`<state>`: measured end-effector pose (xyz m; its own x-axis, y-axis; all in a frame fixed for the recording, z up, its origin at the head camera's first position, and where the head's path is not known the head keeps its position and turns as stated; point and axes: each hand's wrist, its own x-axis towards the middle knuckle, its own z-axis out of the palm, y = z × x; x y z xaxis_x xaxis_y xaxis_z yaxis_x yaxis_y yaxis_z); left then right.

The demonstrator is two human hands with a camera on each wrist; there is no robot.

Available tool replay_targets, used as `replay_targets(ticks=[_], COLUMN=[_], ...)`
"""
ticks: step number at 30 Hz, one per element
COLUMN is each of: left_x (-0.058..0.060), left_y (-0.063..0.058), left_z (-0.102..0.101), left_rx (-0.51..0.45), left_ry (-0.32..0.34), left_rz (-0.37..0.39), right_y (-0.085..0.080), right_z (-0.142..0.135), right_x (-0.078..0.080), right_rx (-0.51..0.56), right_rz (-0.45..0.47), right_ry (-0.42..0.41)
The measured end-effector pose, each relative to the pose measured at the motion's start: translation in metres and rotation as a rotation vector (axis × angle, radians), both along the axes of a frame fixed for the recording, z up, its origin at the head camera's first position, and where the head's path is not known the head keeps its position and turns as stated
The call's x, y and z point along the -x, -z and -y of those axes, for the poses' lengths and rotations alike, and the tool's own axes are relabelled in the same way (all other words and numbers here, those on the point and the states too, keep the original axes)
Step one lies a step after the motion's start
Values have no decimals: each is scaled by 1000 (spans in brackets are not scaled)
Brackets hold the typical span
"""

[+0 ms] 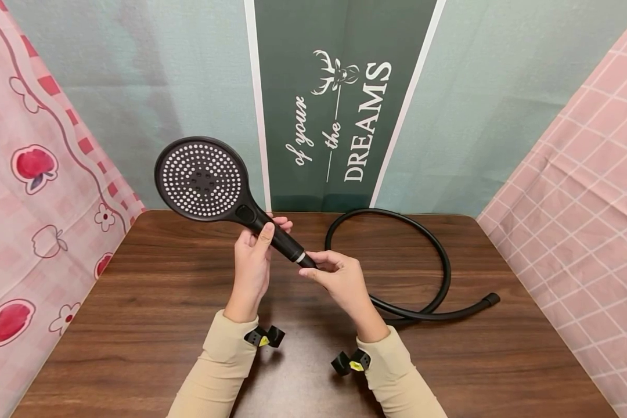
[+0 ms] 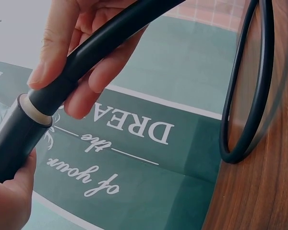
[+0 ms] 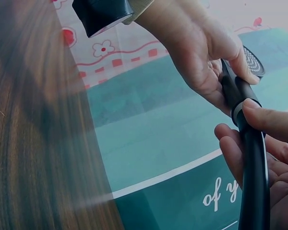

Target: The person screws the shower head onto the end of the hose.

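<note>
A black shower head (image 1: pixel 202 179) with white nozzles is held up above the table, its face toward the head camera. My left hand (image 1: pixel 253 255) grips its handle, thumb across the front. At the handle's lower end my right hand (image 1: pixel 339 278) pinches the end fitting of a black shower hose (image 1: pixel 441 255) between thumb and fingers. In the left wrist view a white ring (image 2: pixel 36 110) shows between the handle and the hose fitting (image 2: pixel 55 93). How far the two are joined I cannot tell. The hose's other end (image 1: pixel 492 299) lies on the table at the right.
The hose lies in a loop on the brown wooden table (image 1: pixel 151 325). A green curtain (image 1: pixel 313 191) with lettering hangs behind the table's back edge. Pink patterned cloths stand at the left (image 1: pixel 42 232) and the right (image 1: pixel 595 174). Each wrist wears a small black camera.
</note>
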<state>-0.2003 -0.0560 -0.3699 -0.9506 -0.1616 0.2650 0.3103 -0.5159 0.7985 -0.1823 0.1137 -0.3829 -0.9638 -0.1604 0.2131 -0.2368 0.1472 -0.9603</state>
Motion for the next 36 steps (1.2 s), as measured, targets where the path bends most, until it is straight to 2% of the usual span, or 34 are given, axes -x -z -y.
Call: replay_targets(ticks=[7, 20, 31, 36], left_x=[0, 0, 1, 1], left_y=[1, 1, 1, 1], left_z=[1, 1, 0, 0], left_rx=[-6, -7, 8, 11], left_ry=[5, 10, 2, -8], left_rz=[-10, -9, -12, -8], right_y=[1, 1, 2, 3], right_z=[-1, -2, -3, -3], right_x=[0, 1, 3, 4], right_rx=[0, 54, 51, 49], right_rz=[-20, 29, 52, 32], right_ry=[-32, -117, -145, -138])
